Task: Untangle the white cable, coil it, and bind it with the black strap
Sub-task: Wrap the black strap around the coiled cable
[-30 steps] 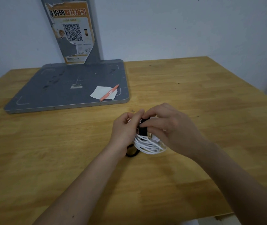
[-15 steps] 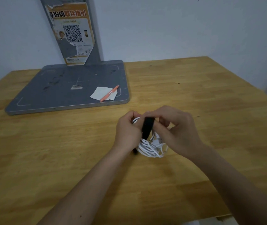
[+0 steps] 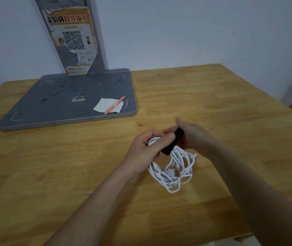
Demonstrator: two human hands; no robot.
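The white cable hangs as a loose coil above the wooden table, with an orange-tipped USB plug lying across its middle. My left hand grips the top of the coil. A black strap runs around the coil's top and stretches up to the right. My right hand pinches the strap's free end and holds it taut. The strap's lower end sits against my left fingers.
A grey stand base lies at the back left, carrying a white paper slip and an orange pen. Its post bears a QR-code poster. The table's right edge runs near a wall.
The coil was lifted and now hangs lower from my left hand, showing its plug. My right hand moved up and right, drawing the strap out.
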